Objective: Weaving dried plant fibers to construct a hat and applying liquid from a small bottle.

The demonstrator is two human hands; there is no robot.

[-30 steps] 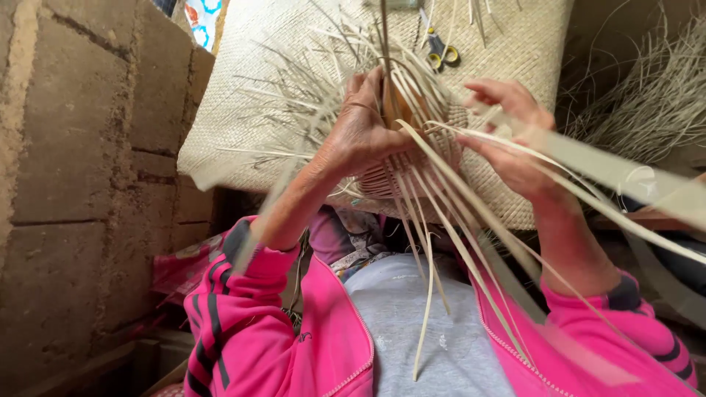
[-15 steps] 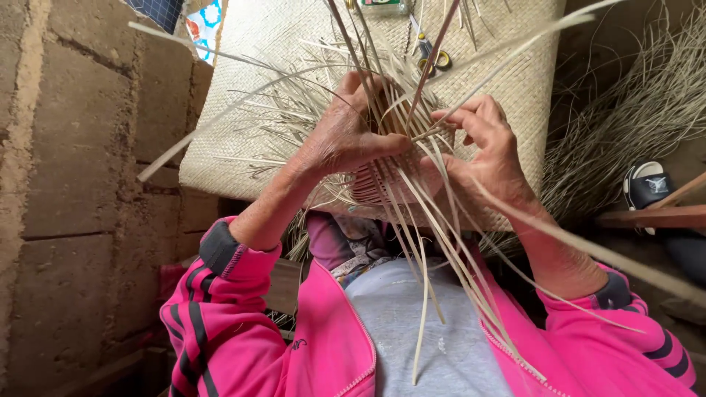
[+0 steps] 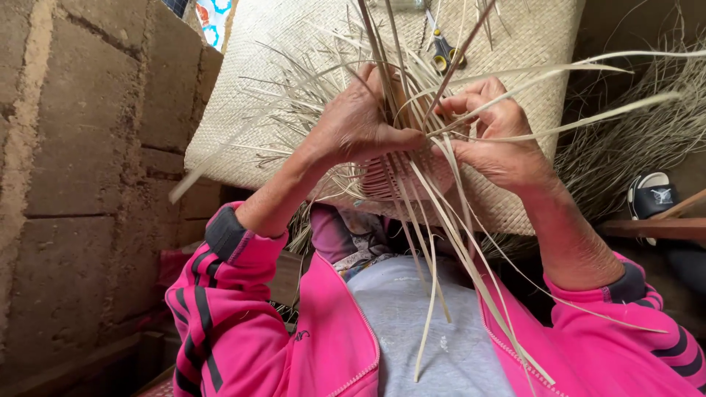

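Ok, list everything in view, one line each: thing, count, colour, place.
small woven piece: one, pale tan, between both hands, partly hidden.
loose palm strips: many, pale straw, fanning up and hanging down from the woven piece.
woven mat: one, beige, spread behind the hands.
scissors: one pair, yellow and dark handles, lying on the mat at top.
pile of dry fibres: one heap, grey-tan, right of the mat.
sandal: one, dark, far right.
block wall: one, brown-grey, left side.
pink jacket: one, dark stripes, over a grey shirt.
left hand: gripping the strips.
right hand: pinching strips.
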